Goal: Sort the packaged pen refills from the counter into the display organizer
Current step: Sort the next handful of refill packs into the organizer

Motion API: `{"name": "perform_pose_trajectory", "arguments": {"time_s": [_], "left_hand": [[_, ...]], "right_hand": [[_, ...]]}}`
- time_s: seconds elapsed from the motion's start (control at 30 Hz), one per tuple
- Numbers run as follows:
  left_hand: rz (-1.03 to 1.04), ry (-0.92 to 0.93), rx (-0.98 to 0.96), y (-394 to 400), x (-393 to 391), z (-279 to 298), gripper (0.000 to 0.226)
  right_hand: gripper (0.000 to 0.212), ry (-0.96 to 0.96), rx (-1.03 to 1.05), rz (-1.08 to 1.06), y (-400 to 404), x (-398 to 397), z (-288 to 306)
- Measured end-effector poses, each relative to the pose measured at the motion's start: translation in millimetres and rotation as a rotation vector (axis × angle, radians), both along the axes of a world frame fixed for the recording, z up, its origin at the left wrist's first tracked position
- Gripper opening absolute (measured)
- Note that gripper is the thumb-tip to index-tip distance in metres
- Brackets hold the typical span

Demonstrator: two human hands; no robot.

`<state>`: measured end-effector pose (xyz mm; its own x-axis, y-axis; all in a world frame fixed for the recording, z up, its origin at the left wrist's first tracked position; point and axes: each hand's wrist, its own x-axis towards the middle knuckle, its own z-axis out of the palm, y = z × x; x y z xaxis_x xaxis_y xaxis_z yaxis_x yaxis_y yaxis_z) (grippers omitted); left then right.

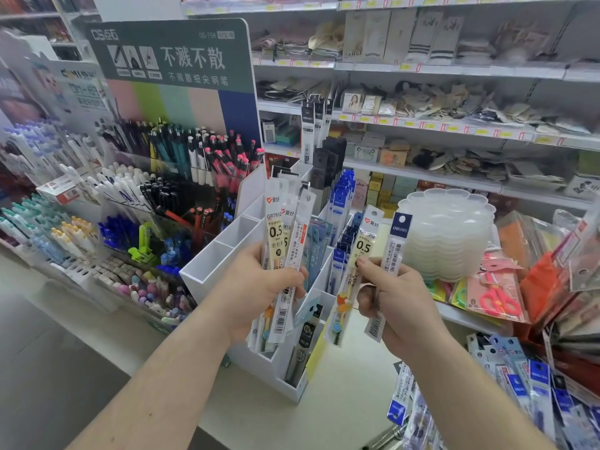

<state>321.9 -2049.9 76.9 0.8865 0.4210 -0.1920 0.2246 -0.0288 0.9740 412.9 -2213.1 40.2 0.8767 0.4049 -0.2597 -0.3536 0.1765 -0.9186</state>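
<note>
Left hand (256,287) grips refill packs (282,241) | right hand (393,297) pinches two

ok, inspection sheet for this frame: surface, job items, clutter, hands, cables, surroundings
Surface: pale counter, partly bare in front of the organizer.
Job items: white display organizer, rear slots stocked, left slots bare; loose refill packs piled at right.
Clutter: stack of clear trays, pink scissors.
Hands: left hand grips a bunch of refill packs; right hand pinches two.
Cables: nothing seen.
Surroundings: pen display at left, stocked shelves behind.
</note>
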Motion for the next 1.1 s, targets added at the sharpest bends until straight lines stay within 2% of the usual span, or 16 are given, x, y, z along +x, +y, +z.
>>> {"name": "perform_pose_trajectory", "arguments": {"time_s": [0.3, 0.47, 0.6, 0.73, 0.97, 1.03, 1.1], "left_hand": [[0.029, -0.027, -0.036, 5, 1, -1, 0.024], [0.089, -0.11, -0.022, 17, -6, 15, 0.021], [0.146, -0.16, -0.031, 26, -7, 25, 0.023], [0.189, -0.155, -0.039, 27, -4, 25, 0.025], [0.162, -0.14, -0.055, 26, -4, 20, 0.022], [0.157, -0.133, -0.052, 26, -3, 18, 0.021], [0.148, -0.123, -0.04, 25, -3, 17, 0.021]], "right_hand": [[0.016, -0.063, -0.064, -0.125, -8, 18, -2], [0.021, -0.202, -0.002, -0.195, 0, 22, 20], [0.024, -0.407, -0.04, -0.206, 23, 35, 47], [0.029, -0.569, -0.261, -0.152, 68, 66, 47], [0.018, -0.694, -0.785, 0.223, 106, 79, 26], [0.02, -0.696, -0.82, 0.245, 105, 80, 28], [0.036, -0.657, -0.721, 0.183, 98, 78, 33]]}}
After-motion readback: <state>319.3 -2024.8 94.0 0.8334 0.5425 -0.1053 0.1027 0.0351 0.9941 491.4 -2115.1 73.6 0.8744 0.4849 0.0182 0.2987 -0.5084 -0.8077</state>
